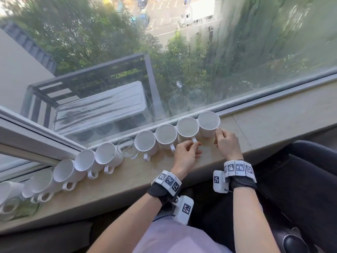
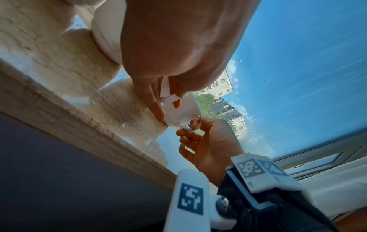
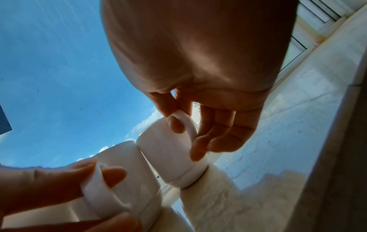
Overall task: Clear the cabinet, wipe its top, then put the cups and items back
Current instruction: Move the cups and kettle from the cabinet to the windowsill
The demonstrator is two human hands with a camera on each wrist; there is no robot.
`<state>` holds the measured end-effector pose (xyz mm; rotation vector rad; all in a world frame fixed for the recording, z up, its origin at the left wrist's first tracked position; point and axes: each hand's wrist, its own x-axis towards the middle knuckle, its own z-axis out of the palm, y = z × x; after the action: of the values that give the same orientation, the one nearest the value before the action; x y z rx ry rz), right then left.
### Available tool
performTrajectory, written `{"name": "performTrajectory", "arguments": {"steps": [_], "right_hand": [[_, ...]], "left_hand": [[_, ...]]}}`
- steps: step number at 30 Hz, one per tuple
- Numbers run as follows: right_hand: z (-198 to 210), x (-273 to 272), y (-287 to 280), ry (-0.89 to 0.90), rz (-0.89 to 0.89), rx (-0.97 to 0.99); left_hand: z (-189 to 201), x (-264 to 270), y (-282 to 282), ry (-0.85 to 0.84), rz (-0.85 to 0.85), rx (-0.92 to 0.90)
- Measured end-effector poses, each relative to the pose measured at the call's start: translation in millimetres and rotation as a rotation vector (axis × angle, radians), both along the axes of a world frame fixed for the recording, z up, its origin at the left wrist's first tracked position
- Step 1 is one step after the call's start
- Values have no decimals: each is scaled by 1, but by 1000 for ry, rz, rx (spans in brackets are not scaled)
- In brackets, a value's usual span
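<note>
- White glazed mugs, stiff and breakable by the look of them, likely slick on the wall; the handle loop is the safe place to take hold (both hands are doing just that).
- Right hand point(image 1: 226, 143) pinches the handle of the end mug point(image 1: 209, 124), thumb and forefinger pressed on the loop, other fingers loosely curled below it. That mug stands upright on the stone sill point(image 1: 273, 121), close against the window glass point(image 1: 255, 61).
- Left hand point(image 1: 186, 154) pinches the handle of the next mug point(image 1: 187, 127), the one just left of the right hand's mug, walls touching or nearly so. Right wrist view shows the loop between thumb and finger.
- Judgement: empty mugs, light enough for a handle pinch, but a knock against a neighbour could chip a rim, so lift straight up before moving away.
- Count, head view: ten white mugs in one row along the glass, handles toward the person. Farthest-left ones are distorted, so the count is less sure there.
- Clear glasses: one glass point(image 1: 128, 147) in the row, left of both grips; at least one more, blurred, at the far-left end point(image 1: 11, 209).
</note>
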<state>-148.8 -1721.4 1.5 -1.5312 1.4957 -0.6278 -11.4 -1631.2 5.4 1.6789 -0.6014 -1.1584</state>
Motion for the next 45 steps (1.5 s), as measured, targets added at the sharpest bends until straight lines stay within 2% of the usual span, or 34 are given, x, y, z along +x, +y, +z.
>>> {"name": "performTrajectory", "arguments": {"steps": [5, 10, 13, 16, 21, 24, 27, 31, 37, 45], "right_hand": [[0, 2, 5, 81, 34, 2], [19, -11, 14, 191, 40, -104], [31, -25, 25, 235, 26, -201], [41, -36, 47, 215, 23, -298], [51, -19, 104, 112, 116, -426], [60, 11, 139, 42, 221, -489], [67, 51, 179, 5, 391, -523], [74, 121, 246, -29, 690, -595], [67, 228, 380, 31, 1054, -605], [46, 331, 591, 65, 1312, -623]], "left_hand": [[5, 4, 2, -72, -42, 12], [12, 4, 14, -263, -162, 19], [23, 4, 26, -524, -305, 97], [40, 0, 47, -733, -375, 119], [74, 12, 112, -1133, -362, 30], [94, 37, 159, -1288, -292, 47], [110, 72, 214, -1397, -199, 132], [117, 129, 300, -1446, -49, 277], [101, 193, 484, -1317, 238, 590], [72, 210, 768, -1151, 539, 913]]}}
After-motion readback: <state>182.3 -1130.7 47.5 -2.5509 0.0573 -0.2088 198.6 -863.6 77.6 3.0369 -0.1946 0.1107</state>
